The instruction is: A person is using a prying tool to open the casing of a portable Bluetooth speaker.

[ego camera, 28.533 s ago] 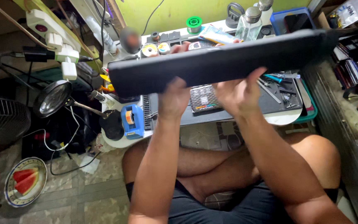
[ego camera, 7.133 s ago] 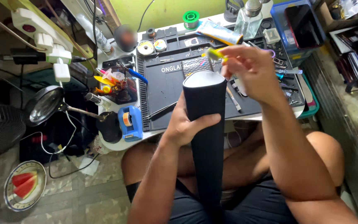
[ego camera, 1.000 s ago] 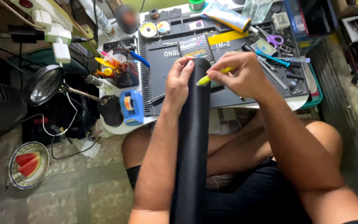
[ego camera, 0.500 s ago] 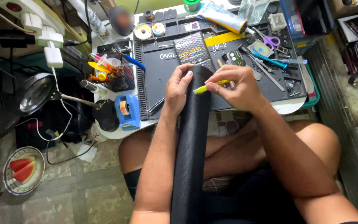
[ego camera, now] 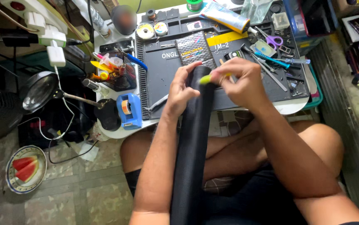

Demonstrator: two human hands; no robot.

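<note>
Left hand grasping top of black speaker bar; right hand pinching yellow-green tool against its end.

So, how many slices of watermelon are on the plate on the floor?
2: both lie side by side on the plate at lower left, one slice above the other slice. More may be hidden.

Bare hands and forearms (sleeveless), dark shorts.
</note>
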